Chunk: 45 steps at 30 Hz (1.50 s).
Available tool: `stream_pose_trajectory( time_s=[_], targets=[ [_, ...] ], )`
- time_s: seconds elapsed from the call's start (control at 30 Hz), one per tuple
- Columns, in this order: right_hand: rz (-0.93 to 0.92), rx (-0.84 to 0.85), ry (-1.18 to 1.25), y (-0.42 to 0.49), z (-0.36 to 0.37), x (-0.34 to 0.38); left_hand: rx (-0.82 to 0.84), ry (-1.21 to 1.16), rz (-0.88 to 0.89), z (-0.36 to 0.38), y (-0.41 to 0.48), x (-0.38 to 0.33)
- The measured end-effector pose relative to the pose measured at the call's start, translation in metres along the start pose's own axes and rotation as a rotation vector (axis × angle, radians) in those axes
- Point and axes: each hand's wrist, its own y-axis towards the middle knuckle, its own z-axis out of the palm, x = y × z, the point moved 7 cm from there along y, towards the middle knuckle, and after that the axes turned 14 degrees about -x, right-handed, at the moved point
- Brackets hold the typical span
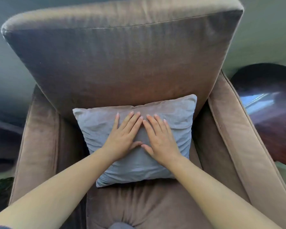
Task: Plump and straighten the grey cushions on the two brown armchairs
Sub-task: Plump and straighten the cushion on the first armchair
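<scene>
A grey square cushion (pixel 177 119) leans against the backrest of a brown armchair (pixel 115 63), standing on the seat, slightly tilted with its right top corner higher. My left hand (pixel 124 138) and my right hand (pixel 158 138) lie flat side by side on the middle of the cushion, fingers spread and pointing up, thumbs nearly touching. Both palms press on the fabric, which is wrinkled around them. Neither hand grips anything. Only this one armchair is in view.
The armchair's padded arms (pixel 238 129) flank the seat on both sides. A dark, glossy wooden table (pixel 271 104) stands to the right of the chair. A dark piece of furniture (pixel 3 138) is at the left edge. A greenish wall lies behind.
</scene>
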Motion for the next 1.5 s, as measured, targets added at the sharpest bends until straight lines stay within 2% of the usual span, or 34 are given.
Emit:
stream_pose_trajectory(
  time_s=[0.07,0.13,0.37,0.67,0.8,0.93,1.03,1.23,1.37,1.5],
  targets=[
    [-0.105,0.142,-0.105,0.005,0.016,-0.004,0.034,0.034,-0.030,0.001,-0.014,0.024],
    [-0.112,0.233,-0.188,0.007,0.022,-0.022,0.055,0.071,-0.079,-0.003,-0.026,0.050],
    [0.061,0.284,-0.353,0.011,0.006,-0.073,0.099,0.127,-0.153,-0.018,-0.070,0.105],
    [0.205,0.448,-0.395,0.015,0.005,-0.046,0.151,0.104,-0.234,-0.026,-0.065,0.092],
    [0.244,0.391,-0.421,0.010,-0.013,-0.027,0.174,0.050,-0.285,-0.035,-0.064,0.080],
    [0.444,0.298,-0.297,-0.024,-0.027,0.006,0.178,-0.007,-0.306,-0.040,-0.070,0.058],
    [0.539,0.301,-0.184,-0.049,-0.028,0.042,0.197,-0.060,-0.284,-0.046,-0.080,0.034],
    [0.462,0.333,-0.081,-0.052,-0.046,0.073,0.145,-0.091,-0.263,-0.073,-0.099,0.018],
    [0.442,0.338,-0.025,-0.065,-0.066,0.079,0.214,-0.098,-0.229,-0.084,-0.115,-0.004],
    [0.428,0.345,0.048,-0.101,-0.083,0.072,0.282,-0.117,-0.269,-0.096,-0.120,-0.045]
  ],
)
